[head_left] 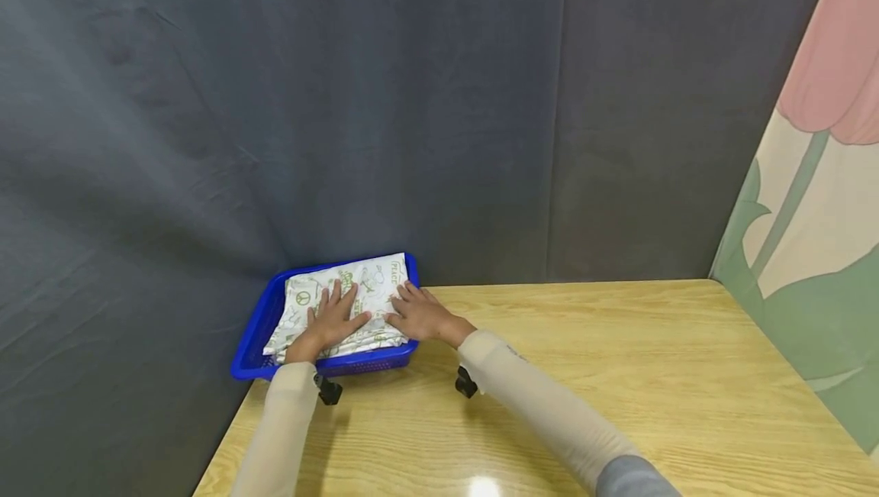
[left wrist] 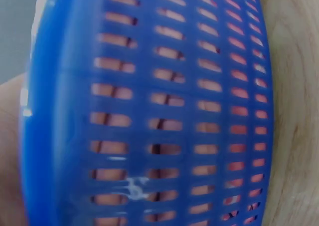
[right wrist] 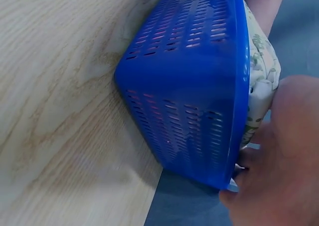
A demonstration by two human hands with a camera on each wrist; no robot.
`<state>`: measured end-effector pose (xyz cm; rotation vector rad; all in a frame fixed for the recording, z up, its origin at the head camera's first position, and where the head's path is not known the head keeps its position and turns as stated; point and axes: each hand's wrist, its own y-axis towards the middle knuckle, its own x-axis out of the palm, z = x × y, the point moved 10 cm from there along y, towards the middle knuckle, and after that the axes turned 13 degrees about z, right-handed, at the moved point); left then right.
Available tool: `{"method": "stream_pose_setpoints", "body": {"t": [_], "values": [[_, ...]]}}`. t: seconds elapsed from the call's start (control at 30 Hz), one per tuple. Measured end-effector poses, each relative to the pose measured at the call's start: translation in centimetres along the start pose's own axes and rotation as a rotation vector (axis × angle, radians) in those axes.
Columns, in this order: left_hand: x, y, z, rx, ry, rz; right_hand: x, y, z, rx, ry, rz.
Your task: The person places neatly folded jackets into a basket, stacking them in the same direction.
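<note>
A blue plastic basket [head_left: 364,362] with slotted walls stands at the table's far left corner. On top of its contents lies a folded white piece [head_left: 374,281] with green print, including a peace sign; whether it is cloth or wrapping I cannot tell. My left hand [head_left: 333,321] rests on the piece with spread fingers. At its right edge, my right hand [head_left: 422,315] touches it with extended fingers. In the right wrist view the white piece [right wrist: 261,61] bulges above the basket rim, next to my right hand [right wrist: 284,156]. The left wrist view shows mostly the basket wall [left wrist: 139,106].
The wooden table [head_left: 584,375] stretches to the right of the basket. A dark grey curtain [head_left: 426,115] hangs directly behind and to the left of it. On the far right is a wall covering [head_left: 824,253] with a pink tulip pattern.
</note>
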<state>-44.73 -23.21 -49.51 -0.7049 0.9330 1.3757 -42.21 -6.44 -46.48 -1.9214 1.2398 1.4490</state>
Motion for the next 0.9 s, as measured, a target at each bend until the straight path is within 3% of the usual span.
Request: {"method": "stream_pose_setpoints", "body": {"t": [0.23,0.37,0.6,0.9], "values": [[-3.8,-0.1,1.5,0.025,-0.134,0.249,-2.7,0.2,0.6,-0.021,0.155,0.255],[-5.1,-0.1,2.1,0.022,-0.216,0.334,-4.2,-0.1,1.5,0.014,0.175,0.376],[-5.7,-0.1,4.0,0.043,-0.273,0.385,-6.4,-0.7,3.2,0.060,0.225,0.467],[-6.2,-0.1,6.2,0.081,-0.326,0.429,-8.6,-1.7,6.3,0.111,0.237,0.492]]}}
